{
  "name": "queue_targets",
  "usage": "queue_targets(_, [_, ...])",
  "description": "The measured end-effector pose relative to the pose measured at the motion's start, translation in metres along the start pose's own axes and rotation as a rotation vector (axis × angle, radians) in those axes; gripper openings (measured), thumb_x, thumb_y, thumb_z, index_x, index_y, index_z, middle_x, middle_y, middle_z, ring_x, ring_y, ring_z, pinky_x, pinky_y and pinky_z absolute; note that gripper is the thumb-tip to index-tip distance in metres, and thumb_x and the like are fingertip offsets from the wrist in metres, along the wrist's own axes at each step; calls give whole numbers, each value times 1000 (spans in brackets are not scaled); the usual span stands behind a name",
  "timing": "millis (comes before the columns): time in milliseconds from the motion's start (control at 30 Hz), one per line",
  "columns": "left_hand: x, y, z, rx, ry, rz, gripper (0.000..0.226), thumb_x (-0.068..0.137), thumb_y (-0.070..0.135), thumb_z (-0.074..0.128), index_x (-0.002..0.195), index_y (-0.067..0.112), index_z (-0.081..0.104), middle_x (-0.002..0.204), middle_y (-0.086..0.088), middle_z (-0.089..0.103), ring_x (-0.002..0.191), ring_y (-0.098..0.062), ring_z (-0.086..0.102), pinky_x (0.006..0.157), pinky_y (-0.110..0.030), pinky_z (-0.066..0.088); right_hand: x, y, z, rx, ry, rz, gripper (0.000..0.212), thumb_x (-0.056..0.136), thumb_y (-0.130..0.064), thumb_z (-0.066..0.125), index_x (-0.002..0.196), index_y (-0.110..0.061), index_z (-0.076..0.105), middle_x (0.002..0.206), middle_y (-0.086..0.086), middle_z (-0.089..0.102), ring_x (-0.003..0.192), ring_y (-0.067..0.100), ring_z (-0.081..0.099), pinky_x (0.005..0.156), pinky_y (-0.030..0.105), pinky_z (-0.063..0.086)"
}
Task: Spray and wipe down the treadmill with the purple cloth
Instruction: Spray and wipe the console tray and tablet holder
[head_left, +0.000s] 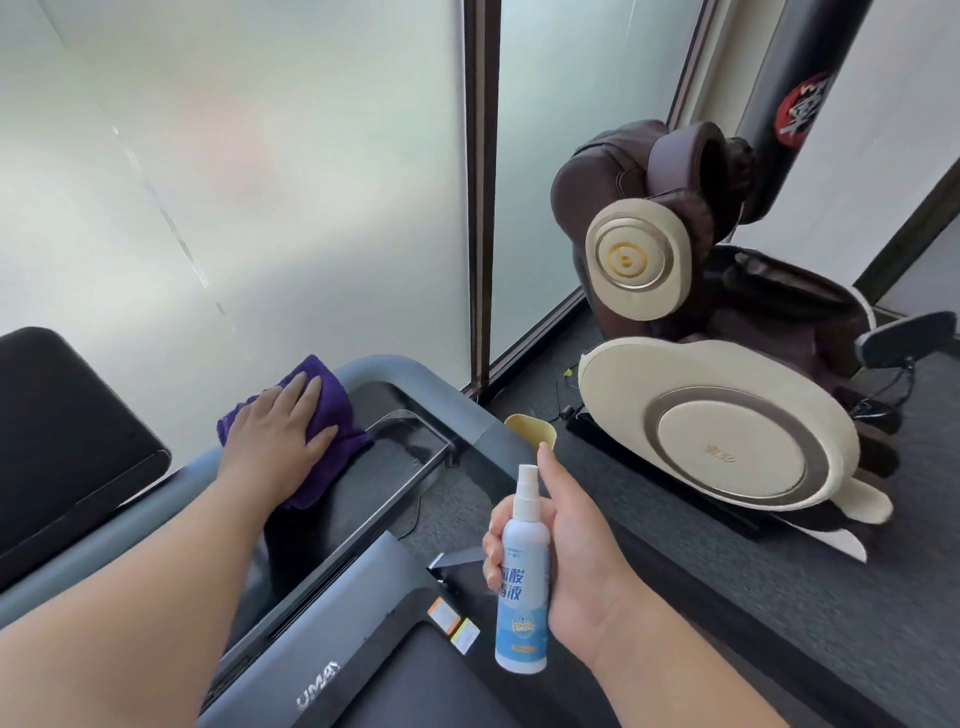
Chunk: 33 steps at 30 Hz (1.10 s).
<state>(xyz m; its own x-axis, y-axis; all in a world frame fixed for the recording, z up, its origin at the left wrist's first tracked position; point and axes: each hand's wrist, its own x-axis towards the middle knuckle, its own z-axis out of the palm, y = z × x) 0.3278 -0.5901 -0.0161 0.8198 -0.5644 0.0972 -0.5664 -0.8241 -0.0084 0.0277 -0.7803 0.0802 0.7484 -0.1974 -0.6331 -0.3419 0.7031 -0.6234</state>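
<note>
The left hand (278, 434) lies flat on the purple cloth (317, 415), fingers straight and slightly spread, pressing it onto the treadmill (332, 644) console at about 9 o'clock from the frame centre; the cloth is bunched, spilling past the fingertips toward 1 o'clock and hanging over the console edge toward 5 o'clock; beside it, at 3 o'clock, sits the glossy black tray (410, 436) of the console, ringed by the grey handrail (415, 379); the right hand (566, 551) grips the spray bottle (522, 577) upright at 6 o'clock, fingers curled round its white-and-blue body, thumb raised straight beside the nozzle and not on it; the nozzle points toward 12 o'clock; the bottle hovers above the treadmill's front cover, which bears pale lettering and small warning stickers (454, 623); a dark screen (62, 441) stands at 9 o'clock, left of the cloth; frosted glass (234, 156) fills the view from 10 to 12 o'clock; a brown massage chair (727, 312) with cream side discs occupies 2 to 3 o'clock on grey carpet (779, 597); a yellow cup (530, 428) sits between the handrail and the chair; a black punching bag (810, 78) stands at 1 o'clock.
</note>
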Motion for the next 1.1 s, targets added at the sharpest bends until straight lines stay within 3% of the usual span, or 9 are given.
queue_targets(67, [-22,-18,3,45,74,135,61,100,46,45,152,12,48,159,-9,45,136,-36,44,112,-50,36,-3,8,10,25,-6,-4,75,90,-76,52,62,-7,55,64,15,52,54,26,49,54,30,47])
queue_targets(133, [-45,-36,4,105,117,189,58,97,40,57,146,8,55,152,-14,52,130,-39,49,107,-50,38,-7,16,26,35,-28,-4,75,91,-76,51,62,-6,55,64,15,52,54,26,49,54,29,47])
queue_targets(200, [-65,-49,1,127,72,184,64,90,32,76,146,9,56,153,-13,51,131,-41,52,107,-52,42,-10,22,45,13,-54,-22,76,91,-76,51,61,-6,55,64,15,52,55,26,50,55,29,47])
queue_targets(333, [-98,-76,-7,151,-6,221,72,83,29,84,147,13,55,153,-11,52,132,-40,55,104,-52,49,-15,34,85,-47,-111,-56,76,91,-77,52,62,-7,55,66,15,52,56,26,50,56,29,46])
queue_targets(600, [-163,-86,-12,102,49,184,56,91,34,75,144,23,60,151,0,55,133,-29,57,106,-45,48,-24,68,143,-224,-160,-98,79,87,-80,55,61,-6,56,64,15,55,54,25,53,55,29,49])
queue_targets(667, [-183,-97,-12,104,80,157,49,98,37,57,144,22,59,152,-1,55,133,-29,57,105,-46,47,-29,74,152,-232,-168,-90,79,87,-79,55,62,-5,56,64,16,55,53,25,52,53,28,49])
queue_targets(767, [-214,-117,-11,116,63,50,56,98,40,36,145,19,58,155,-2,52,136,-29,54,105,-49,46,-35,81,164,-263,-171,-87,78,89,-78,53,62,-5,56,63,15,56,53,24,53,54,28,50])
queue_targets(933, [-266,-148,-7,76,72,-167,62,100,44,27,153,19,48,159,-5,45,143,-29,46,111,-50,41,-46,93,193,-323,-220,-100,76,91,-77,51,63,-6,56,66,15,57,55,23,55,55,28,51])
queue_targets(1100, [-319,-187,-11,79,112,-298,62,100,47,34,153,18,47,159,-6,45,141,-30,48,108,-50,44,-59,101,225,-390,-282,-115,77,94,-75,48,62,-6,55,67,16,57,56,25,54,56,26,51])
